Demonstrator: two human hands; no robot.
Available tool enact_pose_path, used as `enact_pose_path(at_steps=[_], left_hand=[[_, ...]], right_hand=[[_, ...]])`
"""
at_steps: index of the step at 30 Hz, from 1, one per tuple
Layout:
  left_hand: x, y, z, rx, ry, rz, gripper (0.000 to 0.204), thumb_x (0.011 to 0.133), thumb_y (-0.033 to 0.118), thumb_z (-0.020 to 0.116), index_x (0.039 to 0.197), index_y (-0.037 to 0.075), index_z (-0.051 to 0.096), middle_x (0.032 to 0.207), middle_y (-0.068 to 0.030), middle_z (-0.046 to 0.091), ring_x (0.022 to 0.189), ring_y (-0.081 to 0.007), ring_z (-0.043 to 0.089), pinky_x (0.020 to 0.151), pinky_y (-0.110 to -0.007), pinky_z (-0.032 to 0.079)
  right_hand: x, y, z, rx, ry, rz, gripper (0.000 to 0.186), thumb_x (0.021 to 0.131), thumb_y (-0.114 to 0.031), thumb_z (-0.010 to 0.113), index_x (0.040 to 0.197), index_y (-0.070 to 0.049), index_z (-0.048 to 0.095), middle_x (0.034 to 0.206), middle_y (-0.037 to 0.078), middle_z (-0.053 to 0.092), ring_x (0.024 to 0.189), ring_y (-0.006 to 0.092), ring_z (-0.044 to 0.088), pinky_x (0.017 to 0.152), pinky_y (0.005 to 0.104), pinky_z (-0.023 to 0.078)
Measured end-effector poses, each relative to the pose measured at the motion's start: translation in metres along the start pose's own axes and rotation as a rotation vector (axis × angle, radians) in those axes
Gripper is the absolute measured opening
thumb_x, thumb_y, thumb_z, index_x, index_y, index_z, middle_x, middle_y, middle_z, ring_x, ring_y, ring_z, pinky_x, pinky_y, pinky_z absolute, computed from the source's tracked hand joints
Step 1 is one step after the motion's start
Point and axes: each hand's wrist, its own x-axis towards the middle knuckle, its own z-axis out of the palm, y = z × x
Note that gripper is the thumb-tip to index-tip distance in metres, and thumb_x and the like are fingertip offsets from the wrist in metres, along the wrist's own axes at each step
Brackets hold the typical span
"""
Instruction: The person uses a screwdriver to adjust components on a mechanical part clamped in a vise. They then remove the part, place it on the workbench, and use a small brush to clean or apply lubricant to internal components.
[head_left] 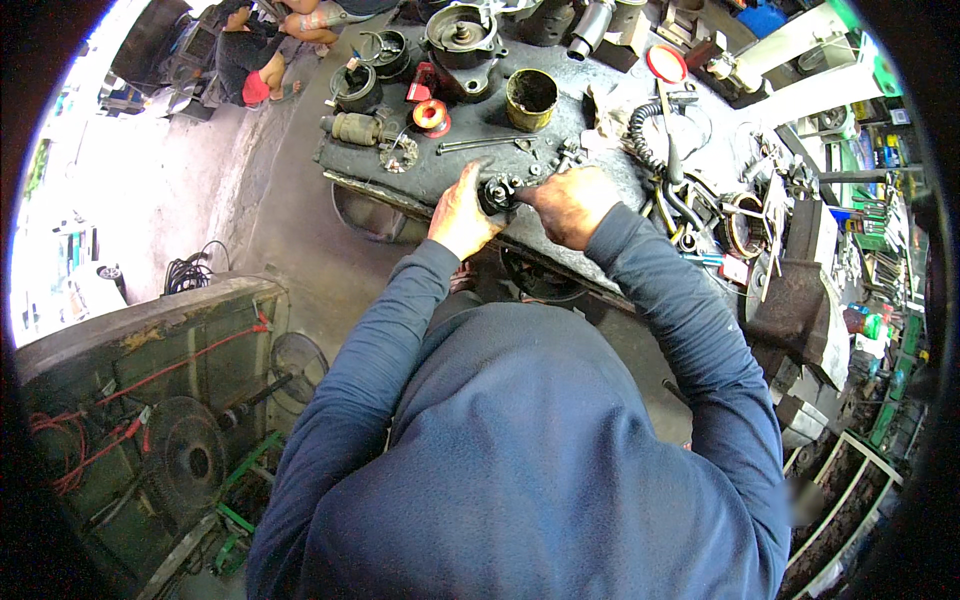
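Over the front edge of the dark workbench point(420, 190), my left hand point(460, 218) is wrapped round the left side of a small dark round metal part point(498, 193) with shiny studs on its top. My right hand point(575, 207) is closed at the part's right side, its fingertips against or very near it. Whatever those fingers pinch is hidden. Just beyond the hands lie a long thin metal rod point(485, 145) and several small metal fittings point(570, 157). A yellowish tin point(531, 100) with dark contents stands farther back.
At the back left stand a motor housing point(462, 40), a dark pot point(356, 88), a red-orange spool point(431, 117) and a cylindrical motor part point(355, 128). Coiled black cable point(645, 130) and loose metal parts crowd the right. Another person point(245, 60) sits far left.
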Motion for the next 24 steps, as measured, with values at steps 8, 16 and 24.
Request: enact_pose_path(at_steps=[8, 16, 24], left_hand=[[-0.007, -0.003, 0.007, 0.017, 0.031, 0.002, 0.086, 0.07, 0.018, 0.09, 0.142, 0.003, 0.045, 0.132, -0.0241, 0.063, 0.121, -0.0403, 0.063, 0.104, -0.045, 0.051], [-0.012, -0.003, 0.018, -0.009, 0.099, 0.074, 0.08, 0.069, 0.02, 0.09, 0.137, 0.003, 0.05, 0.129, -0.0209, 0.063, 0.121, -0.0376, 0.063, 0.107, -0.043, 0.049], [-0.002, -0.007, 0.012, 0.057, 0.059, 0.041, 0.051, 0.072, 0.016, 0.089, 0.115, 0.006, 0.062, 0.109, -0.0151, 0.071, 0.104, -0.0314, 0.071, 0.091, -0.04, 0.055]], right_hand=[[-0.045, 0.005, 0.053, 0.649, 0.362, 0.156, 0.048, 0.088, -0.017, 0.061, 0.134, -0.008, 0.062, 0.103, 0.024, 0.072, 0.09, 0.0399, 0.072, 0.079, 0.0494, 0.057], [-0.043, -0.016, 0.083, 1.485, 0.279, 0.157, 0.059, 0.094, -0.005, 0.065, 0.151, -0.008, 0.05, 0.096, 0.004, 0.064, 0.092, 0.0143, 0.06, 0.087, 0.0321, 0.051], [-0.032, -0.017, 0.085, 0.663, 0.3, 0.174, 0.069, 0.082, -0.009, 0.064, 0.149, -0.016, 0.051, 0.096, 0.018, 0.07, 0.089, 0.0367, 0.07, 0.078, 0.0447, 0.056]])
